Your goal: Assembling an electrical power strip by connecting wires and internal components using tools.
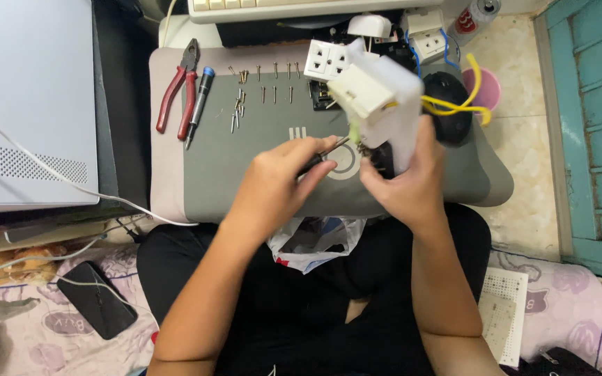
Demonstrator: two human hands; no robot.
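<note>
A person sits cross-legged over a grey work mat. The right hand clasps a white plastic socket housing, lifted above the mat's right half, with yellow wires trailing towards the right edge. The left hand grips a dark-handled screwdriver, fingers closed round it. Its shaft runs up and to the right, the tip meeting the housing's lower left side, just beside the right hand's fingers. Red-handled pliers and loose screws lie along the mat's far edge.
</note>
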